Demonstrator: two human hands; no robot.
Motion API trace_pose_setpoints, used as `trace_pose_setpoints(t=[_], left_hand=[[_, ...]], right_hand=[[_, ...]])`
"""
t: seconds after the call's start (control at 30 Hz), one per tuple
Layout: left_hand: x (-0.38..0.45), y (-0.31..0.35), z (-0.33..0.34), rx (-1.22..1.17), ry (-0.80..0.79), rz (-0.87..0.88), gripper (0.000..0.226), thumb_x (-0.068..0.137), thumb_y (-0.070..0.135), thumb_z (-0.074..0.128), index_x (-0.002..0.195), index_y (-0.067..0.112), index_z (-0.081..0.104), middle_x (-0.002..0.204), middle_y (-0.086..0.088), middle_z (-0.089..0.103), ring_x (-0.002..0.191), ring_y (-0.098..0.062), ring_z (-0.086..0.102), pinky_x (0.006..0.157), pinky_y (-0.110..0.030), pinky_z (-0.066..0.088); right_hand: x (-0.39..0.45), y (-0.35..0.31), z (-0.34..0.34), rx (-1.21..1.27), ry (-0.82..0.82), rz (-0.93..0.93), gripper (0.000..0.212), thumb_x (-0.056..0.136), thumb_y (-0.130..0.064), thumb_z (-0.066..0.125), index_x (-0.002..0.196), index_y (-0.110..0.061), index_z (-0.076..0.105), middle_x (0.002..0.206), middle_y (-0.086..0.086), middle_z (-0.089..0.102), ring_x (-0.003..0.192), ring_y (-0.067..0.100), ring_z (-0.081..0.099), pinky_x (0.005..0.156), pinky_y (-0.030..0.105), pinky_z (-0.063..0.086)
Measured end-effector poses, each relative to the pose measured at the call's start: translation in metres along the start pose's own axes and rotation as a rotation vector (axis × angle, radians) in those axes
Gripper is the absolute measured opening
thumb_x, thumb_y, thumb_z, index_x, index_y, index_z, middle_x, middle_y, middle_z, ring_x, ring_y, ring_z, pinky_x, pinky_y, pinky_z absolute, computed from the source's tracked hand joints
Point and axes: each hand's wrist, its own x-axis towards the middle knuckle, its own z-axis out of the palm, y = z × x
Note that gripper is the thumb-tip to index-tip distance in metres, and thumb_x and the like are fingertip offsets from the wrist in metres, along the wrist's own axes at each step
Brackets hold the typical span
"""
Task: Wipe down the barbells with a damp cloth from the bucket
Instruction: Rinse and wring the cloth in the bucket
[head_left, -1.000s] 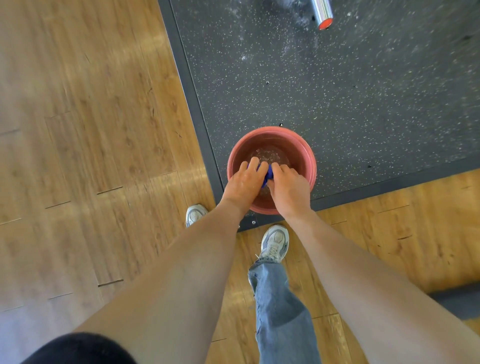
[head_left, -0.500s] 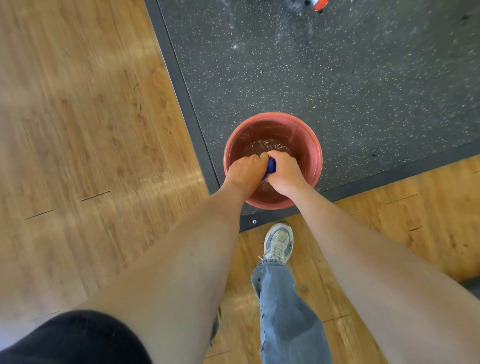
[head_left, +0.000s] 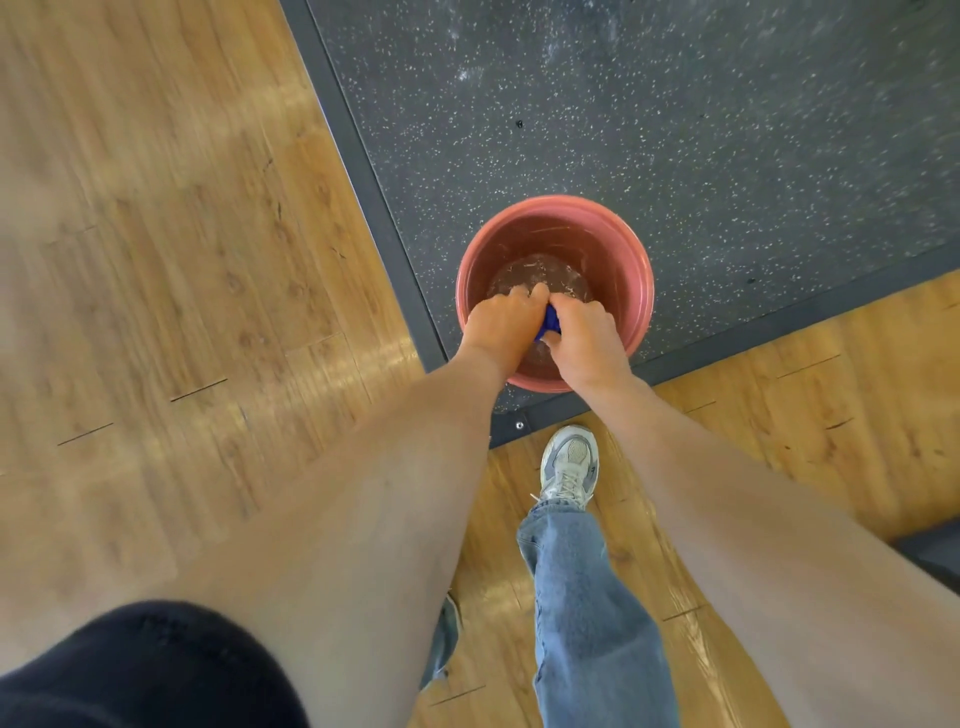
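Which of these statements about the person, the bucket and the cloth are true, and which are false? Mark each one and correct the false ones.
1. Both hands hold the blue cloth over the bucket. True.
2. The bucket stands on the wooden floor. False: it stands on the speckled dark mat.
3. A barbell is being wiped. False: no barbell is in view.
4. The left hand and right hand are close together. True.
5. The bucket is green. False: it is reddish pink.

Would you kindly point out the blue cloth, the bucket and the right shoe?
blue cloth (head_left: 549, 323): head view, the bit showing between the hands.
bucket (head_left: 631, 249): head view, far right rim.
right shoe (head_left: 570, 467): head view, laced top.
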Motion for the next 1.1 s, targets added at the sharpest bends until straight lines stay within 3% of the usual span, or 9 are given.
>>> trace_pose_setpoints(t=[0.13, 0.23, 0.4, 0.57, 0.73, 0.8, 0.87, 0.97, 1.1], left_hand=[[-0.014, -0.001, -0.002, -0.058, 0.076, 0.065, 0.059, 0.096, 0.007, 0.059, 0.149, 0.010, 0.032, 0.141, -0.014, 0.043, 0.120, -0.031, 0.052, 0.090, -0.036, 0.050], [-0.025, -0.005, -0.006, 0.012, 0.051, 0.086, 0.089, 0.094, 0.003, 0.061, 0.162, 0.013, 0.005, 0.154, -0.020, 0.027, 0.125, -0.035, 0.044, 0.102, -0.039, 0.049], [-0.037, -0.013, -0.006, 0.048, 0.020, -0.003, 0.101, 0.095, 0.006, 0.060, 0.161, 0.016, -0.016, 0.156, -0.016, 0.026, 0.122, -0.034, 0.048, 0.095, -0.042, 0.052], [-0.039, -0.022, -0.010, -0.079, -0.047, -0.041, 0.082, 0.087, -0.003, 0.065, 0.154, 0.015, 0.022, 0.121, -0.010, 0.054, 0.108, -0.032, 0.060, 0.079, -0.040, 0.049], [-0.040, -0.021, -0.015, -0.513, 0.067, -0.136, 0.031, 0.088, -0.009, 0.044, 0.103, 0.018, 0.047, 0.091, -0.005, 0.051, 0.080, -0.032, 0.057, 0.067, -0.039, 0.041], [-0.039, -0.021, -0.015, -0.657, 0.046, -0.158, 0.034, 0.082, -0.010, 0.048, 0.102, 0.018, 0.050, 0.094, -0.004, 0.054, 0.083, -0.031, 0.058, 0.070, -0.039, 0.046], [-0.037, -0.020, -0.015, -0.796, 0.033, -0.144, 0.048, 0.077, -0.004, 0.061, 0.119, 0.017, 0.052, 0.107, -0.003, 0.053, 0.092, -0.026, 0.057, 0.078, -0.038, 0.049], [-0.038, -0.015, -0.014, -0.914, 0.094, -0.170, 0.050, 0.079, 0.021, 0.078, 0.122, 0.018, 0.052, 0.111, -0.001, 0.055, 0.092, -0.019, 0.055, 0.080, -0.032, 0.050], [-0.039, -0.016, -0.018, -0.966, 0.233, -0.271, 0.032, 0.086, 0.002, 0.059, 0.111, 0.023, 0.060, 0.101, -0.002, 0.064, 0.087, -0.021, 0.058, 0.080, -0.042, 0.053]], right_hand=[[-0.004, -0.008, -0.011, -0.112, -0.048, 0.051, 0.031, 0.099, -0.011, 0.060, 0.128, -0.011, 0.049, 0.105, 0.015, 0.070, 0.096, 0.039, 0.066, 0.076, 0.047, 0.052], [-0.004, -0.014, -0.016, -0.128, -0.133, 0.089, 0.042, 0.100, -0.015, 0.059, 0.136, -0.010, 0.037, 0.109, 0.017, 0.068, 0.096, 0.040, 0.067, 0.076, 0.047, 0.052], [-0.007, -0.007, -0.023, -0.152, -0.249, 0.110, 0.029, 0.103, -0.020, 0.055, 0.120, -0.009, 0.033, 0.108, 0.011, 0.060, 0.087, 0.039, 0.063, 0.068, 0.044, 0.042], [-0.014, 0.009, -0.034, -0.048, -0.288, 0.046, 0.023, 0.106, -0.030, 0.047, 0.105, -0.012, 0.033, 0.081, 0.000, 0.048, 0.064, 0.024, 0.050, 0.059, 0.039, 0.038], [-0.010, 0.008, -0.037, 0.240, -0.083, 0.138, 0.020, 0.098, -0.012, 0.062, 0.104, -0.012, 0.042, 0.086, -0.003, 0.052, 0.072, 0.018, 0.054, 0.062, 0.031, 0.042], [-0.006, 0.003, -0.037, 0.414, -0.011, 0.263, 0.025, 0.091, -0.003, 0.066, 0.100, -0.014, 0.046, 0.088, -0.005, 0.054, 0.076, 0.017, 0.055, 0.067, 0.027, 0.047], [-0.004, -0.003, -0.038, 0.613, -0.002, 0.388, 0.031, 0.085, -0.001, 0.069, 0.101, -0.018, 0.049, 0.095, -0.002, 0.057, 0.086, 0.020, 0.060, 0.082, 0.038, 0.057], [-0.005, -0.009, -0.041, 0.816, -0.049, 0.528, 0.054, 0.082, -0.003, 0.077, 0.126, -0.020, 0.051, 0.116, 0.000, 0.057, 0.105, 0.019, 0.060, 0.099, 0.043, 0.052], [-0.005, -0.008, -0.047, 0.913, -0.132, 0.673, 0.077, 0.068, -0.041, 0.088, 0.136, -0.023, 0.056, 0.131, -0.003, 0.062, 0.120, 0.019, 0.059, 0.108, 0.044, 0.043]])
